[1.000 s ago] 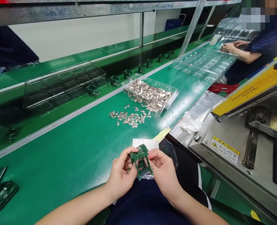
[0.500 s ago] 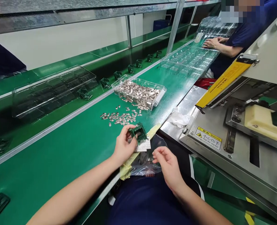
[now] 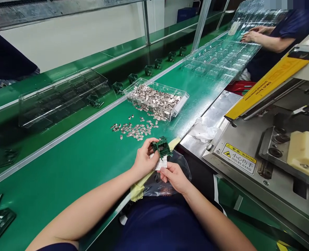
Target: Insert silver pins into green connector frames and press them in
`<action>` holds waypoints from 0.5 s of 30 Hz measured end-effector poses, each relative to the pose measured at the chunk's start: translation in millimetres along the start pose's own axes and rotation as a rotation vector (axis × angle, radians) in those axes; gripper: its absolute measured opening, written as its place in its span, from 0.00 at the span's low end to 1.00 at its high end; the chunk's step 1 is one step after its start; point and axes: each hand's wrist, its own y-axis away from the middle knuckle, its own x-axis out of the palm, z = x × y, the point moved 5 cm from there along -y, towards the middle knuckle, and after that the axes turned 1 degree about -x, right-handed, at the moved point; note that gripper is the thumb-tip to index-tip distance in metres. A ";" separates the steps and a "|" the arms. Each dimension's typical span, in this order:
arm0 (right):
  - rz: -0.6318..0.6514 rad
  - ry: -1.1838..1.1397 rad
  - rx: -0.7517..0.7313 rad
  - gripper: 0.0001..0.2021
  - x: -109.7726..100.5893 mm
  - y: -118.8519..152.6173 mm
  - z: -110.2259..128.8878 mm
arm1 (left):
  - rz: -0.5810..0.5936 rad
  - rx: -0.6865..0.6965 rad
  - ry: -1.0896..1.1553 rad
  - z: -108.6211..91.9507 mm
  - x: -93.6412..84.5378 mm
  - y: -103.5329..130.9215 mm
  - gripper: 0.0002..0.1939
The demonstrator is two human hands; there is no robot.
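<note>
My left hand (image 3: 143, 159) is closed around a small green circuit board assembly (image 3: 163, 147), held above the near edge of the green bench. Just below the boards sticks out a silver sheet of narrow strips (image 3: 161, 162), apparently kept in the same hand. At the lower right edge of that sheet, my right hand (image 3: 177, 178) has its thumb and fingers pinched together; whether a single strip is between them is hidden. Beyond the hands, a loose scatter of small metal pieces (image 3: 138, 130) lies in front of a clear plastic box (image 3: 182, 104) full of similar pieces.
On the right stands a metal machine with a warning label (image 3: 239, 158) and a yellow bar (image 3: 269, 89). Several board assemblies (image 3: 149, 70) line the dark green strip behind the rail. Clear trays (image 3: 212, 61) lie further back, near a co-worker's hands (image 3: 254, 35). Crumpled white paper (image 3: 203, 131) is beside the machine.
My right hand has moved left and up to the silver sheet and touches its edge. The left hand, with the boards, has shifted slightly right. The view has turned a little.
</note>
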 end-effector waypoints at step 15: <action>0.003 0.571 0.047 0.16 -32.0 4.9 -9.1 | -0.070 -0.052 0.031 1.5 -1.9 -1.7 0.18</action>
